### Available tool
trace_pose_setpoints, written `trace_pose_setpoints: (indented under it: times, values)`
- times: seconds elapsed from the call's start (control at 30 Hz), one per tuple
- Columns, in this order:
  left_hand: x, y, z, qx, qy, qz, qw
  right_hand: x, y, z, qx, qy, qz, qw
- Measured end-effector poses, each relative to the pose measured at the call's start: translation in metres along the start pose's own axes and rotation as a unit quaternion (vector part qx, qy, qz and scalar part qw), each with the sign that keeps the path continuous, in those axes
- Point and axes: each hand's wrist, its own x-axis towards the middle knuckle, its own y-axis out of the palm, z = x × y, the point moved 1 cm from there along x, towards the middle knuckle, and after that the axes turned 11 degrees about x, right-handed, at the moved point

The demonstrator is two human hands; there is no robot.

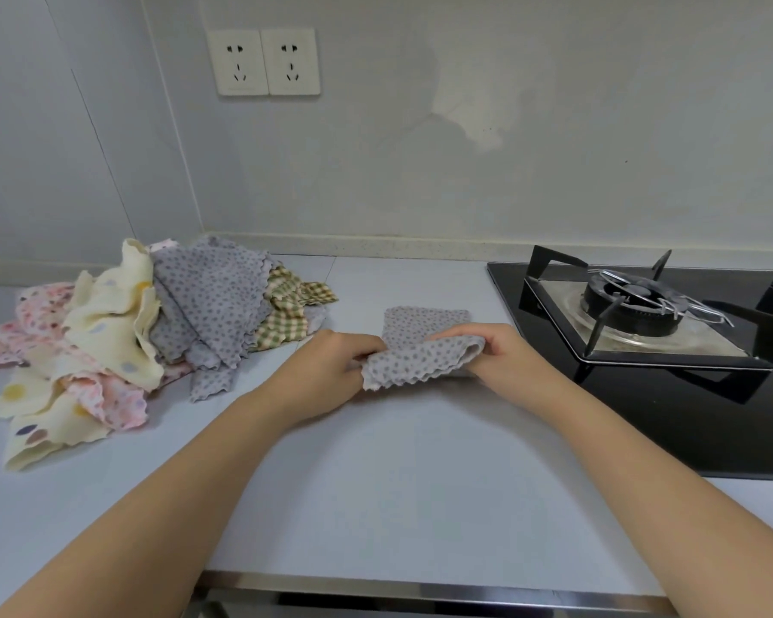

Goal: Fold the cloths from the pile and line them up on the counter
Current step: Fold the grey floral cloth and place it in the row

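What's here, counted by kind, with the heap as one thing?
Wall sockets: 2
Hands (left hand, right hand): 2
Grey dotted cloth held in both hands: 1
Pile of cloths: 1
Gas hob: 1
Total: 7

Grey dotted cloth (420,359), seemingly half-folded, lies right of the jumbled pile (108,332).

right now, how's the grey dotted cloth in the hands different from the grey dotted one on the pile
The cloth in the hands is partly folded and compact; the cloth on the pile lies spread and rumpled. The left hand and right hand pinch the first over the counter; the second lies untouched, draped on other cloths. Both are grey with dots and wavy edges.
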Motion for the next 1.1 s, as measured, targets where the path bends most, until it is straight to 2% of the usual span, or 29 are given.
trace_pose_setpoints:
  times: [0.13,0.23,0.33,0.4,0.63,0.87,1.03,1.1]
  values:
    - [0.005,-0.007,-0.007,-0.07,-0.05,-0.016,0.996,-0.002,-0.002,0.005,0.034,0.077,-0.016,0.996]
    - [0.01,-0.008,-0.014,-0.123,-0.112,-0.008,0.986,0.002,0.001,0.005,0.055,0.121,-0.064,0.989]
    - [0.015,-0.001,-0.015,-0.151,-0.212,0.017,0.965,0.008,0.001,-0.002,0.061,0.162,-0.138,0.975]
    - [0.019,0.004,-0.013,-0.145,-0.272,0.012,0.951,0.012,0.0,-0.007,0.018,0.173,-0.17,0.97]
    - [0.035,0.013,-0.025,0.04,-0.316,0.02,0.948,0.022,0.009,-0.008,-0.252,0.128,-0.175,0.943]
    - [0.035,0.018,-0.042,0.251,-0.303,0.026,0.919,0.033,0.018,0.0,-0.341,0.176,-0.135,0.914]
    - [0.04,0.02,-0.043,0.292,-0.297,0.054,0.908,0.033,0.024,0.002,-0.41,0.207,-0.138,0.878]
    - [0.041,0.015,-0.046,0.336,-0.277,0.028,0.9,0.034,0.025,0.001,-0.424,0.21,-0.132,0.871]
